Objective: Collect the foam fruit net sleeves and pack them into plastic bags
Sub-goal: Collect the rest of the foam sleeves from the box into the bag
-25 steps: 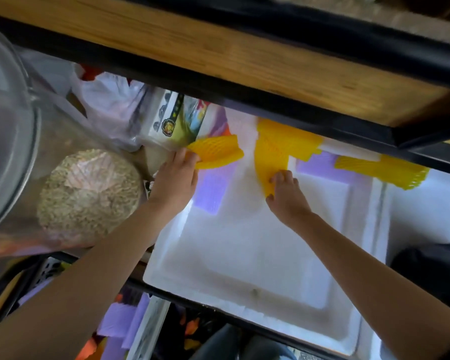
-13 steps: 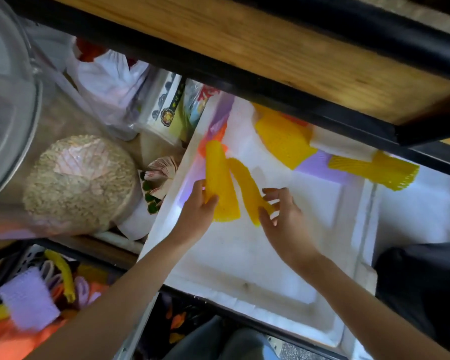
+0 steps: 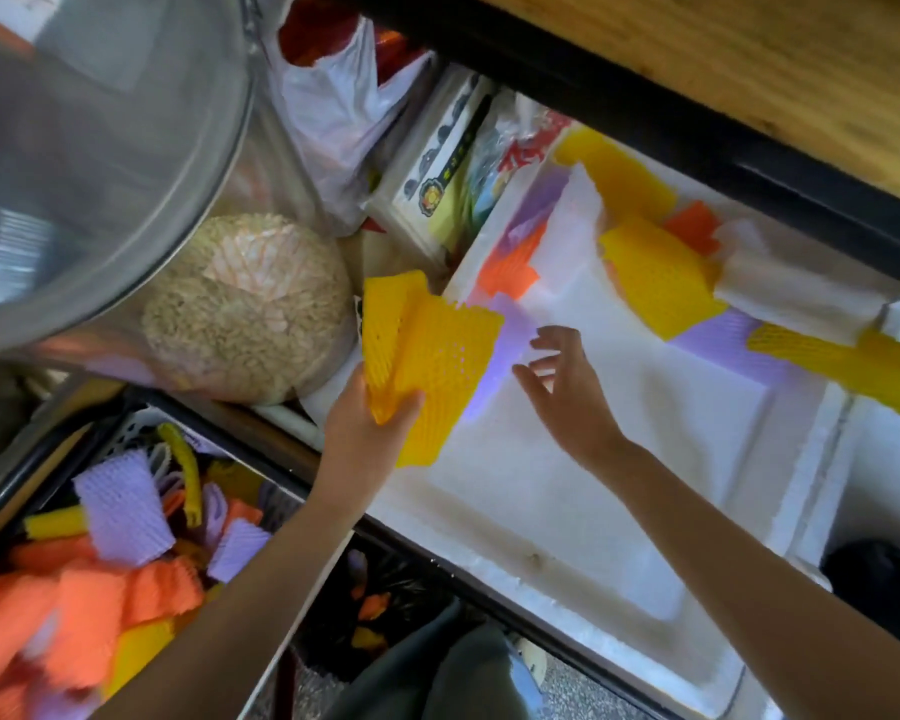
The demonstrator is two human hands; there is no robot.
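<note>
I grip the yellow foam sleeves (image 3: 427,356) in my left hand (image 3: 365,439) at the white foam box's (image 3: 593,491) left edge, while my right hand (image 3: 567,392), spread and empty, hovers nearer the next yellow sleeve (image 3: 655,283), which lies far-right of it, slanted diagonally.

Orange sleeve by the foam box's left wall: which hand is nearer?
Right. The right hand is open just below the orange sleeve, over the box; the left hand is farther down-left at the box's edge, gripping yellow sleeves.
</note>
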